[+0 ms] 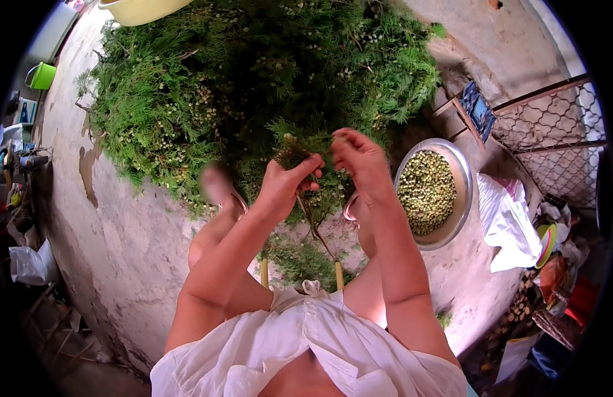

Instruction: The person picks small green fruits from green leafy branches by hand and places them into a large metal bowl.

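My left hand (283, 184) is closed round an evergreen sprig (294, 153), thumb on top. The sprig's bare brown stem (312, 221) trails down toward my lap. Just to the right, my right hand (361, 162) is raised with thumb and fingers pinched together; whatever lies between them is too small to make out. Beyond both hands spreads a big heap of green branches (161, 119), dotted with pale round seed cones. A wide metal basin (466, 198) stands right of my right forearm, holding many small green-yellow cones (425, 192).
A yellow tub (144, 12) sits behind the heap, and a green bucket (42, 76) is at far left. On the right are a small wooden-framed stool (468, 122), a wire mesh panel (551, 126) and a white sack (508, 221). Loose clippings (296, 258) lie between my legs.
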Tool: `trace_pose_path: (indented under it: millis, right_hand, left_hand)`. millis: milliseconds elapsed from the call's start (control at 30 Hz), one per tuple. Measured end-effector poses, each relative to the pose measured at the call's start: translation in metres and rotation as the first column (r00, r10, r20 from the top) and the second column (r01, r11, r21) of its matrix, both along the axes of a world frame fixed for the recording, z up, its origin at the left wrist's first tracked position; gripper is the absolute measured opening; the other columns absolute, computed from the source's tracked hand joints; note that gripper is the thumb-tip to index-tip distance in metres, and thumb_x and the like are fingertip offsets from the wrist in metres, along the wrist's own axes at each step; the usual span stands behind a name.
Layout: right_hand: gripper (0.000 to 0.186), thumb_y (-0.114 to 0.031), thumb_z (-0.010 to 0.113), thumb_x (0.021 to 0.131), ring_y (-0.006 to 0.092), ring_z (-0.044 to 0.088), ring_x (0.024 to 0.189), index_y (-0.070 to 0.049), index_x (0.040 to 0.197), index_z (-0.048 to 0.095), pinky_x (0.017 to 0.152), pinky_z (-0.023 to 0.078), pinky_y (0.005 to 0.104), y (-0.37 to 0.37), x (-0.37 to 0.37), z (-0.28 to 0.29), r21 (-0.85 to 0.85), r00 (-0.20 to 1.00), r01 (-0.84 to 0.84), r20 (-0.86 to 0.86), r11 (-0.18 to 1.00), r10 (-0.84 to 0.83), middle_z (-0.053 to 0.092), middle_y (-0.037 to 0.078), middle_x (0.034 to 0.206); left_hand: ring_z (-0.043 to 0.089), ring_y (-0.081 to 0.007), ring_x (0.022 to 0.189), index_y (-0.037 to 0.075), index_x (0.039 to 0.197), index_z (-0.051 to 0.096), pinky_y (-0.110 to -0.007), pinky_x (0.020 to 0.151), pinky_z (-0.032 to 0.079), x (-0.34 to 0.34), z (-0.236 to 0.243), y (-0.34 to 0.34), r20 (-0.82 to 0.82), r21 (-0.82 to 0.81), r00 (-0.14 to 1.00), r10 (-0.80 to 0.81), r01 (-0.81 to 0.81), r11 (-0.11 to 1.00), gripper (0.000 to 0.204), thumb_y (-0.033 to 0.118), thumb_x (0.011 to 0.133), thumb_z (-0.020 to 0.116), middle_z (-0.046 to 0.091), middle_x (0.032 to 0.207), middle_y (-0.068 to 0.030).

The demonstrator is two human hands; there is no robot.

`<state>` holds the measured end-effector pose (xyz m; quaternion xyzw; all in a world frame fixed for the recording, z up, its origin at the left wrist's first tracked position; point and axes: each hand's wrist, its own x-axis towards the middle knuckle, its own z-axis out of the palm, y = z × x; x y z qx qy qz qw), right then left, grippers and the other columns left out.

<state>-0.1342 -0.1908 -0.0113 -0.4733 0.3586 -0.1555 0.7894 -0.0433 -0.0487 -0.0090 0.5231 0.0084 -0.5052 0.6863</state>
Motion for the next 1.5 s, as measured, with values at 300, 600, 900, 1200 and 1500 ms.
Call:
trace_pose_path:
  millis: [300, 600, 900, 1200, 1500]
  right_hand:
    - [0.016, -0.015, 0.053, 0.083, 0.0164, 0.058, 0.079, -0.005, 0.095, 0.056, 0.067, 0.050, 0.0256, -0.028, 0.001, 0.000, 0.455, 0.952, 0.078, 0.231, 0.887, -0.202, 0.059, 0.005, 0.091]
    - [0.031, -0.039, 0.048, 0.087, 0.0118, 0.051, 0.064, -0.009, 0.084, 0.052, 0.041, 0.034, 0.0199, -0.025, -0.001, 0.011, 0.328, 0.939, -0.259, 0.305, 0.908, 0.157, 0.053, 0.001, 0.079]
    - [0.022, -0.027, 0.057, 0.084, 0.0040, 0.044, 0.056, -0.008, 0.094, 0.053, 0.040, 0.029, 0.0160, -0.007, 0.007, 0.007, 0.119, 0.954, -0.270, 0.171, 0.955, 0.248, 0.048, -0.002, 0.067]
    - [0.023, -0.018, 0.064, 0.078, 0.0068, 0.047, 0.064, -0.006, 0.096, 0.054, 0.057, 0.039, 0.0223, 0.005, 0.011, -0.001, -0.495, 0.876, -0.475, -0.190, 0.728, 0.443, 0.053, 0.001, 0.070]
    - [0.014, -0.016, 0.059, 0.082, 0.0021, 0.039, 0.051, -0.007, 0.091, 0.053, 0.043, 0.029, 0.0176, 0.005, 0.007, 0.010, 0.018, 0.926, -0.373, 0.067, 0.927, 0.372, 0.048, -0.005, 0.064]
  left_hand:
    - [0.057, -0.0098, 0.070, -0.001, 0.093, 0.057, -0.022, 0.053, 0.050, 0.007, -0.013, -0.003, 0.125, 0.059, 0.987, -0.097, 0.090, 0.994, 0.024, 0.018, 0.080, 0.063, 0.059, 0.082, -0.0048]
    - [0.054, -0.0057, 0.068, 0.001, 0.100, 0.058, -0.022, 0.053, 0.045, 0.004, -0.020, 0.007, 0.454, 0.208, 0.848, -0.274, 0.198, 0.958, 0.020, 0.012, 0.084, 0.058, 0.057, 0.075, -0.0003]
    - [0.041, -0.0048, 0.061, 0.003, 0.091, 0.060, -0.022, 0.053, 0.036, 0.003, -0.022, 0.005, 0.544, 0.186, 0.811, -0.214, 0.132, 0.974, 0.019, 0.020, 0.088, 0.052, 0.050, 0.066, 0.0032]
    - [0.038, -0.0040, 0.068, 0.002, 0.089, 0.055, -0.020, 0.058, 0.033, 0.006, -0.038, 0.010, 0.746, 0.137, 0.625, -0.230, 0.194, 0.971, 0.017, 0.018, 0.089, 0.052, 0.046, 0.076, 0.0042]
    - [0.039, -0.0017, 0.057, 0.007, 0.084, 0.056, -0.020, 0.048, 0.031, 0.010, -0.011, 0.009, 0.462, 0.135, 0.828, -0.317, 0.288, 0.948, 0.018, 0.023, 0.089, 0.051, 0.047, 0.067, 0.0050]
